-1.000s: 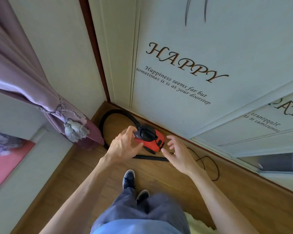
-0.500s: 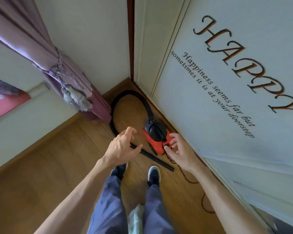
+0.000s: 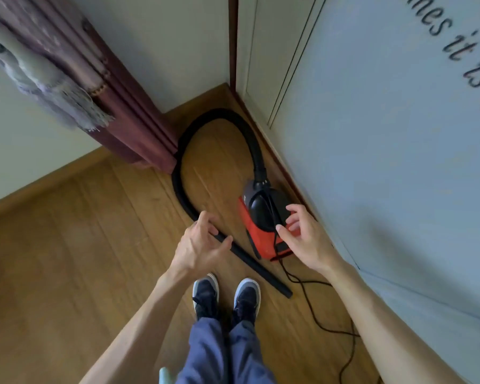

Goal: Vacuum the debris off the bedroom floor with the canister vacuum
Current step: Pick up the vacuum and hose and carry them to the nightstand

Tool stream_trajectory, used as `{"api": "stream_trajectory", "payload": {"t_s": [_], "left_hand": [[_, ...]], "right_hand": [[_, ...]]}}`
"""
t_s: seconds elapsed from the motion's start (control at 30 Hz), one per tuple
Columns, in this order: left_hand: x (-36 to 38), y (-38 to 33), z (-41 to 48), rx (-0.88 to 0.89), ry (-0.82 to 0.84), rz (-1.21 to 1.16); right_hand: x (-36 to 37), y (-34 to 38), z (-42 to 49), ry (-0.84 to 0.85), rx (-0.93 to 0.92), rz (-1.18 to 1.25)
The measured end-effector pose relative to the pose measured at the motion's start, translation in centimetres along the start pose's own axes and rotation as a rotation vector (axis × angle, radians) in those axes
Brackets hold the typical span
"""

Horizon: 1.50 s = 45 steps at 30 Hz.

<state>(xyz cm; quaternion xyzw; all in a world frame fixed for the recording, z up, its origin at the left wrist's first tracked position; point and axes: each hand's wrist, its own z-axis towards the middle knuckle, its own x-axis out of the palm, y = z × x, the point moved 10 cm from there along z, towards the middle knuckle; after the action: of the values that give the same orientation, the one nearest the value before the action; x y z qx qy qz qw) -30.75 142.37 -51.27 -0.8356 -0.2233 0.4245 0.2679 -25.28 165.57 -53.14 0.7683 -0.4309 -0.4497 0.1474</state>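
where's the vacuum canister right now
Head view, right of centre: the red and black canister sits on the wood floor beside the pale lettered panel, partly behind the right hand, its black hose looping left toward the curtain.

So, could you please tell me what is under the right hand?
Under the right hand lies the near right corner of the vacuum; the cord runs out beside the thumb. The hand hides whether it touches.
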Motion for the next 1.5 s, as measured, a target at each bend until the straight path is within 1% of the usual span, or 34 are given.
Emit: {"api": "stream_trajectory", "payload": {"t_s": [0.23, 0.37, 0.5, 0.57, 0.67, 0.8, 0.97, 1.07, 1.23, 1.37, 1.5], "left_hand": [[9.1, 9.4, 5.4, -0.141, 0.01, -0.1], [13.5, 14.9, 8.2, -0.257, -0.008, -0.155], [17.4, 20.0, 10.1, -0.392, -0.012, -0.224], [19.3, 22.7, 10.8, -0.479, -0.017, -0.265], [22.1, 26.4, 11.6, -0.622, -0.028, -0.311], [24.8, 29.6, 12.9, -0.775, -0.034, -0.347], [27.6, 33.0, 15.0, -0.903, -0.076, -0.476], [28.6, 34.3, 15.6, -0.965, -0.125, -0.529], [29.4, 35.0, 16.0, -0.958, -0.173, -0.596], [28.8, 32.9, 15.3, -0.844, -0.167, -0.668], [27.1, 29.4, 12.9, -0.722, -0.162, -0.697]], "right_hand": [[4.1, -6.6, 8.2, -0.036, 0.049, -0.001], [6.6, -9.1, 12.4, -0.038, 0.068, -0.011], [7.9, -11.1, 15.3, -0.095, 0.103, 0.018], [8.8, -12.0, 16.1, -0.091, 0.12, 0.074], [10.9, -13.2, 16.8, -0.018, 0.173, 0.245], [11.6, -14.3, 17.3, 0.007, 0.239, 0.44], [12.6, -14.3, 17.7, 0.112, 0.245, 0.568], [12.8, -14.2, 17.5, 0.134, 0.262, 0.59], [12.8, -14.1, 17.6, 0.116, 0.249, 0.564], [12.6, -13.7, 17.1, 0.072, 0.249, 0.541], [12.8, -13.0, 15.1, 0.092, 0.268, 0.53]]}}
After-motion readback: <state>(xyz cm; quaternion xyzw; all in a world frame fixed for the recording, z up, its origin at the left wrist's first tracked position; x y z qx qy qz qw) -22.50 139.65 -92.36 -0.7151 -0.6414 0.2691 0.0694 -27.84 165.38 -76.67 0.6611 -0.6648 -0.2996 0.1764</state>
